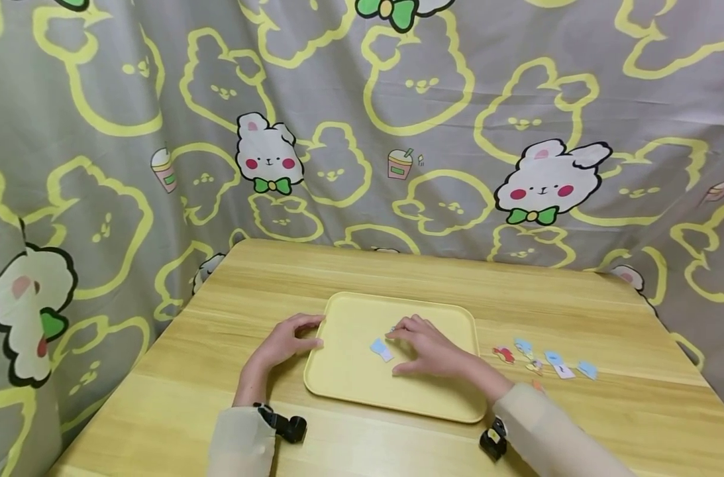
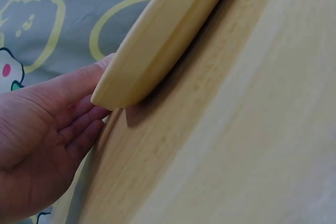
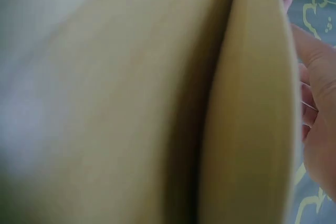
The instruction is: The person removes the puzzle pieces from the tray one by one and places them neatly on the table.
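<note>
A yellow rectangular tray lies on the wooden table. At its left edge is my left hand, holding the rim; in the left wrist view the thumb lies against the rim, the other fingers lower down. Over the middle of the tray is my right hand, thumb and index finger spread apart. Beside its fingers lies a small blue-and-white flat cutout piece. Another bit of blue shows at the index fingertip, mostly covered by the hand. In the right wrist view, the tray wall hides the fingertips.
Right of the tray, several small flat cutouts lie on the table: a red piece, blue pieces and a white one. An orange piece is partly behind the right sleeve. A patterned grey curtain hangs behind the table.
</note>
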A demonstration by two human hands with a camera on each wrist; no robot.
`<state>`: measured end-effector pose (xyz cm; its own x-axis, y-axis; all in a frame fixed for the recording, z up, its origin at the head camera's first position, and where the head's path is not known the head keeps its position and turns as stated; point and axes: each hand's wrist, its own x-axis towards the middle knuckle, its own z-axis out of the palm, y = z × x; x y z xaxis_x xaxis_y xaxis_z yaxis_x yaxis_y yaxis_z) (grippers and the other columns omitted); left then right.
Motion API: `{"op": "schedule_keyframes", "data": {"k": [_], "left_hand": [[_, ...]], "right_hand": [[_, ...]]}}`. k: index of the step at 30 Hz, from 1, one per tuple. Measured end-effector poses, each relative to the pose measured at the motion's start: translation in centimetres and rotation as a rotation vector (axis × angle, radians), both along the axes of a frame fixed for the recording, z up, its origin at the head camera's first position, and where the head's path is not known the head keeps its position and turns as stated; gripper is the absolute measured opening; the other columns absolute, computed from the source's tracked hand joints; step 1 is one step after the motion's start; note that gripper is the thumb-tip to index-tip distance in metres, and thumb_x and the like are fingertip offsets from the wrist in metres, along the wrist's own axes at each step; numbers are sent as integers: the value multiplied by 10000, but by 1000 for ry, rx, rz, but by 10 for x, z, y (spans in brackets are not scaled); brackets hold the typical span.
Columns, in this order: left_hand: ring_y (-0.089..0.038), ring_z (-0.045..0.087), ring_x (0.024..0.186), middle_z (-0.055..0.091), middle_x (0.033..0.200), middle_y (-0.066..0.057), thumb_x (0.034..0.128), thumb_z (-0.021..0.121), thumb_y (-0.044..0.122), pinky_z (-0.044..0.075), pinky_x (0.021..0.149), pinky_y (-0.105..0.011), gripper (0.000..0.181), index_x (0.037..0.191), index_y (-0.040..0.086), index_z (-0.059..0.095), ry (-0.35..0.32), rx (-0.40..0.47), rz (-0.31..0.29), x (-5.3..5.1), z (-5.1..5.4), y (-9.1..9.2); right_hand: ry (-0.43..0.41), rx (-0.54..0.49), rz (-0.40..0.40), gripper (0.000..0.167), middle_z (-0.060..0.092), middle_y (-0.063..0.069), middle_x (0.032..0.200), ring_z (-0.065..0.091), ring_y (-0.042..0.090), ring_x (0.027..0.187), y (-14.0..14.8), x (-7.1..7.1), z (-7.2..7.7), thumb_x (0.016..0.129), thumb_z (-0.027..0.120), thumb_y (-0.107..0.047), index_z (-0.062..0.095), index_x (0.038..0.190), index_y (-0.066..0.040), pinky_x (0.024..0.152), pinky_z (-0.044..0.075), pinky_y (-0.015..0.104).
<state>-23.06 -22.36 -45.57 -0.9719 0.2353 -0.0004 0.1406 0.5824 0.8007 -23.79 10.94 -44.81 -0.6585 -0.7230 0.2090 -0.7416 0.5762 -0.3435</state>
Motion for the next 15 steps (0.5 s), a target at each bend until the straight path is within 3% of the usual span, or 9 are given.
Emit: {"op": "schedule_keyframes", "data": {"k": [7,15], "left_hand": [[-336,495,1329,598,1357,-113,862,754,220,347,1161,-515,518,1346,114,602,-5,12,3,1,1,1],[-325,511,1311,600,1351,-113,866,750,212,365,1147,-515,507,1343,116,605,-3,10,2,1,2,3]], "right_hand": [[38,18,23,633,599,6,1135,468,128,1000,-10,-4,1,785,782,-445,641,1281,-78,836,408,286],[28,67,22,602,603,-4,1106,412,103,916,-14,-5,2,827,746,-452,639,1295,-90,750,303,205]]}}
